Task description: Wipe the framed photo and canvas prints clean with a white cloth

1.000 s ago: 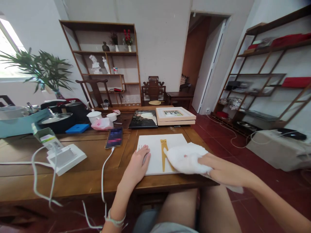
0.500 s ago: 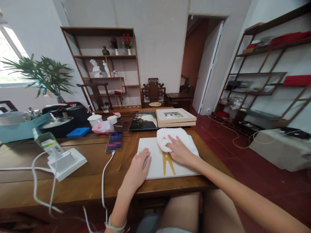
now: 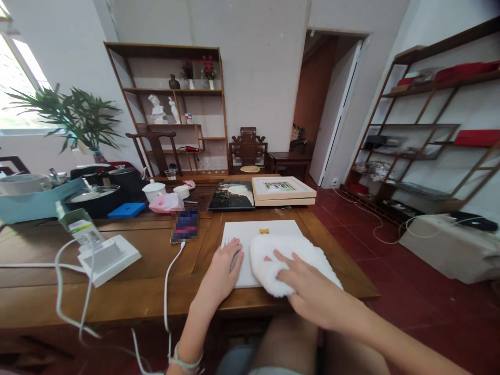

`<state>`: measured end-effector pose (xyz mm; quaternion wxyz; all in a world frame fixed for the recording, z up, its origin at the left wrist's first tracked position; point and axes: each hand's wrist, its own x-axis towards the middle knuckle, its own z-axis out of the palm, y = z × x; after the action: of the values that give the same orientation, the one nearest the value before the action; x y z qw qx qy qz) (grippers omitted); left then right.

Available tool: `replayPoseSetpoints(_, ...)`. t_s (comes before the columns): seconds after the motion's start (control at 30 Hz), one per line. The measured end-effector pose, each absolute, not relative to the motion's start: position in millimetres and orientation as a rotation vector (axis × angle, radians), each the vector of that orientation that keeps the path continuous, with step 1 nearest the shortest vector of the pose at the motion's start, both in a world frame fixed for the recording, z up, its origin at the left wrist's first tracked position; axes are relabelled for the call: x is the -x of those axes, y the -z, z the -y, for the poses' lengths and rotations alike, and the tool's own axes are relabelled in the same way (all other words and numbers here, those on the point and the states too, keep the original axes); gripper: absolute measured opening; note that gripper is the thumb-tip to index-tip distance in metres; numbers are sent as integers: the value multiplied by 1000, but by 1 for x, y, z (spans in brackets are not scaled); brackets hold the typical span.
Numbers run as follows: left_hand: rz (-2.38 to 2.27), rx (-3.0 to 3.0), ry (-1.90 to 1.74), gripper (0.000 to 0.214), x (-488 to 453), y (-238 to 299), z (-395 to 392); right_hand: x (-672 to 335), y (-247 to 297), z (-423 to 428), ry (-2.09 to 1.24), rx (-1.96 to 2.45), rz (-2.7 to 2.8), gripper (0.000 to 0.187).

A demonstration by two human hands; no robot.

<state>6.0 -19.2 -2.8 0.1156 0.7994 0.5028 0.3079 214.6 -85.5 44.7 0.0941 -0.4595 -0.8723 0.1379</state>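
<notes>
- White, fluffy cloth (image 3: 314, 254): lies over the right part of a white panel (image 3: 246, 230) on the wooden surface (image 3: 156, 255), extending past the panel's near edge.
- Right hand (image 3: 308, 286): on top of the cloth, fingers spread; whether the thumb pinches a fold cannot be told.
- Left hand (image 3: 222, 266): palm down on the panel's left side, fingers extended and close together.
- Yellow shape (image 3: 264, 231): only its far end shows beyond the cloth; loose or printed, cannot be told.
- Possible fault: a sideways drag might skew the panel if the left hand bears too lightly; cloth caught on the near edge might bunch.
- Relative position: the cloth lies directly beneath the right hand's fingers, to the right of the left hand and apart from it.
</notes>
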Motion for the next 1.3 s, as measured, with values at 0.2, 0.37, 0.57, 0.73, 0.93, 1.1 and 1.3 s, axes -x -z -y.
replayPoseSetpoints(0.2, -1489, -2335, -886, 32, -6, 1, 19, -214, -33, 10, -267, 1512, 2319, 36)
replayPoseSetpoints(0.37, -1499, -2336, -873, 33, -7, -1, 21, -205, -31, -12, -231, 1425, 2392, 45)
replayPoseSetpoints(0.57, -1488, -2338, -889, 32, -7, 1, 20, -206, -35, 28, -140, 1254, 2654, 48)
replayPoseSetpoints(0.73, -1454, -2348, -917, 30, -6, 2, 19, -212, -49, 79, -269, 1099, 2762, 43)
replayPoseSetpoints(0.93, -1448, -2341, -899, 31, -6, -1, 21, -245, -52, 61, -526, 1068, 2726, 37)
replayPoseSetpoints(1.1, -1470, -2333, -902, 32, -5, 1, 20, -262, -35, 3, -345, 1392, 2407, 15)
replayPoseSetpoints(1.3, -1472, -2317, -894, 33, -6, -1, 21, -235, -24, -36, -194, 1489, 2340, 37)
